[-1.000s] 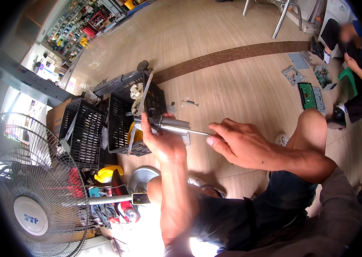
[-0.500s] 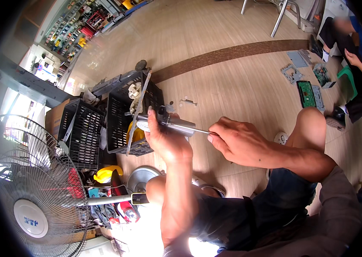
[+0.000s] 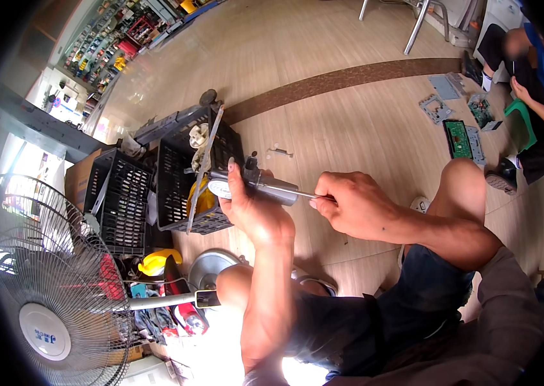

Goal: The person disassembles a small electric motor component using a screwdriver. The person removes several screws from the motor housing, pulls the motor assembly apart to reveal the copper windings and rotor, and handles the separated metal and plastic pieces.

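Observation:
My left hand [image 3: 262, 222] is closed around a grey metal cylinder [image 3: 281, 192], its thumb up along one end. The cylinder has dark fittings on top and a round white face on its left end. A screwdriver [image 3: 303, 193] is pinched in my right hand [image 3: 362, 206]; its thin shaft lies along the cylinder and reaches the dark fittings. My right fingers hide the handle, and exactly where the tip rests cannot be made out.
Black plastic crates [image 3: 124, 206] with parts stand left of my hands. A wire-caged fan [image 3: 43, 331] fills the lower left. A steel disc [image 3: 207, 270] lies beside my knee. At far right a seated person [image 3: 542, 71] sits by circuit boards [image 3: 458, 138] and metal plates on the floor.
The cylinder has tilted and come slightly right and down, its white face turned more into view. My right hand remains on the screwdriver. The other person's hand has moved slightly.

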Motion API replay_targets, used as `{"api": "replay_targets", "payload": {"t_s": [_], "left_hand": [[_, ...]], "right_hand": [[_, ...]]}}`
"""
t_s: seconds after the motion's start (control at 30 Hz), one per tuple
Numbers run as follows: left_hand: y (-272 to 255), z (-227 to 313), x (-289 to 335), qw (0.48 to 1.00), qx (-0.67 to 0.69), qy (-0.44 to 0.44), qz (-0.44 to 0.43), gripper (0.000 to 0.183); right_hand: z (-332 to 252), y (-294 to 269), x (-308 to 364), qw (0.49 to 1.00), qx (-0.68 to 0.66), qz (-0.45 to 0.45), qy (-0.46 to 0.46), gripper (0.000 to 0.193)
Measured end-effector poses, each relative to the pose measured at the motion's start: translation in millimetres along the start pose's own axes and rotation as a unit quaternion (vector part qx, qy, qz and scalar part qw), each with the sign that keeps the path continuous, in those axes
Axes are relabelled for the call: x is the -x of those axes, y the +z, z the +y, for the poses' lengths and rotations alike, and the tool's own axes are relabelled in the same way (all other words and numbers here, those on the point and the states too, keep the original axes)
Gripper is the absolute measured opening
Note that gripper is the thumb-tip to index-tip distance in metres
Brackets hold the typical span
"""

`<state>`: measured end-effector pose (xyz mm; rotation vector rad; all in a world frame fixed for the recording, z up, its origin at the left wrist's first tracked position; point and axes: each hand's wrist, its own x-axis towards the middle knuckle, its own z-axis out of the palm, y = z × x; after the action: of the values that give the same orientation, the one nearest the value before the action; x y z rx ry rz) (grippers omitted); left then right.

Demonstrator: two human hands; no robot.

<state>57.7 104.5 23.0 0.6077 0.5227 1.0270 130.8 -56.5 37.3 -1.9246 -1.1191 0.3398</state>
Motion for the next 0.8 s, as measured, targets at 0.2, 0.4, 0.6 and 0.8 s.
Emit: {"api": "replay_targets", "payload": {"t_s": [0.2, 0.4, 0.6, 0.8], "left_hand": [[10, -1, 6, 0.999, -0.027, 0.026, 0.023, 0.031], [12, -2, 8, 0.999, -0.014, 0.034, 0.023, 0.031], [11, -4, 7, 0.999, -0.020, 0.030, 0.018, 0.032], [10, -7, 6, 0.999, -0.031, 0.024, 0.028, 0.032]], "right_hand": [[-3, 2, -6, 0.999, 0.017, 0.006, -0.039, 0.022], [-2, 6, -9, 0.999, 0.022, 0.016, -0.020, 0.024], [0, 7, -10, 0.998, -0.017, 0.039, -0.035, 0.016], [-3, 10, -12, 0.999, -0.001, 0.040, -0.032, 0.013]]}}
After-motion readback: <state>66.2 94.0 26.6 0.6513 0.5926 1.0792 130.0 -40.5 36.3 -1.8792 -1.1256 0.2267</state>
